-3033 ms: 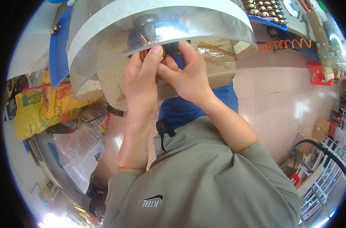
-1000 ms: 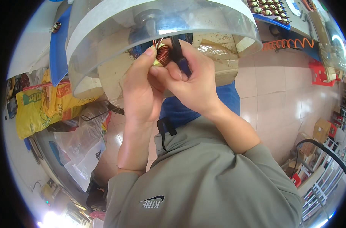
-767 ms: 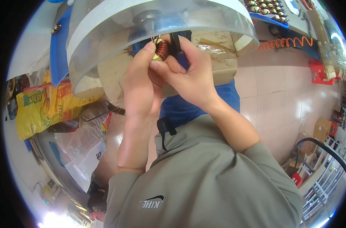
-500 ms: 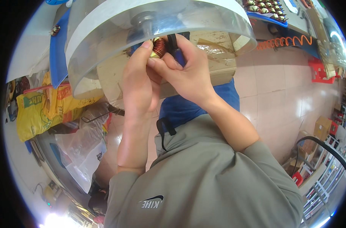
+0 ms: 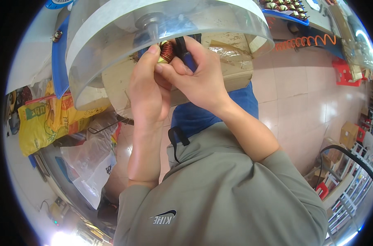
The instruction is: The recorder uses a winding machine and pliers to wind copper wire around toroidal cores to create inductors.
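A copper-wound toroidal coil (image 5: 166, 52) with pale yellow parts is pinched between the thumb and fingers of my left hand (image 5: 147, 88), beneath the clear curved shield. Close on its right, my right hand (image 5: 203, 78) is closed around a tool with a dark blue and black handle (image 5: 189, 61). What kind of tool it is does not show. My right thumb tip reaches the coil's lower edge, and my two hands touch there. The fingers behind the coil and the tool's working end are hidden.
The clear shield (image 5: 84, 82) arches over both hands, with a cardboard box (image 5: 231, 80) below. A blue tray (image 5: 303, 20) of several coils stands at the upper right, near an orange coiled hose (image 5: 305, 42). One more coil (image 5: 57, 36) lies by a blue tray at the left.
Both hands have shifted slightly left together with the coil and the tool. The grip looks the same. The surroundings have shifted slightly in the picture.
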A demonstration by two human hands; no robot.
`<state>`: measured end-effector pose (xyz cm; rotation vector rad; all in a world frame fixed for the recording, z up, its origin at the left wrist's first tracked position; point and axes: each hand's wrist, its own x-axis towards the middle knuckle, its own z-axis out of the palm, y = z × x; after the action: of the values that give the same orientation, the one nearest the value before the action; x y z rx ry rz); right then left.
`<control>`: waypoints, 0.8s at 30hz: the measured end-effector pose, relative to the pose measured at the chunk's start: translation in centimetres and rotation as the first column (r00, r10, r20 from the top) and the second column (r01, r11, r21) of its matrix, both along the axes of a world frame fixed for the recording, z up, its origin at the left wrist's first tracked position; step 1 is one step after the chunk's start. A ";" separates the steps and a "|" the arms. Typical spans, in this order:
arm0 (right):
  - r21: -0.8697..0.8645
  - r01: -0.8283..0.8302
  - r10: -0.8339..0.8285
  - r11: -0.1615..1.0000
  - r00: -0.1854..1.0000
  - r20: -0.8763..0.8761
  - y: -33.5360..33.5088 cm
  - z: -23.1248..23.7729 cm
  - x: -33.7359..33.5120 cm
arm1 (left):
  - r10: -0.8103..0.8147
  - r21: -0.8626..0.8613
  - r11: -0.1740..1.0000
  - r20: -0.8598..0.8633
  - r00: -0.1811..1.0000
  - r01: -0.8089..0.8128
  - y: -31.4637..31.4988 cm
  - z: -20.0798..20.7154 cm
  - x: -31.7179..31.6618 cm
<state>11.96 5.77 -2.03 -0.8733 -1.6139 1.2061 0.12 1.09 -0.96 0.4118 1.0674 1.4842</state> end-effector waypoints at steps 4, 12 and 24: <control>-0.096 -0.048 0.050 0.994 0.998 0.023 -0.1 0.2 0.4 | -0.002 -0.001 1.000 -0.022 1.000 0.002 -0.1 0.1 0.1; -0.045 -0.025 0.023 0.999 0.999 -0.027 -0.4 -0.1 0.3 | -0.006 0.014 1.000 -0.005 1.000 0.006 -0.6 0.4 0.4; -0.048 -0.095 0.094 0.994 0.995 -0.033 -1.1 -0.9 1.4 | 0.000 0.064 0.998 0.044 0.999 -0.003 -1.9 -0.6 0.7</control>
<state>13.40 4.66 -2.95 -0.8129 -1.6222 1.3238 0.80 -0.85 -1.55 0.4218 0.9875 1.5255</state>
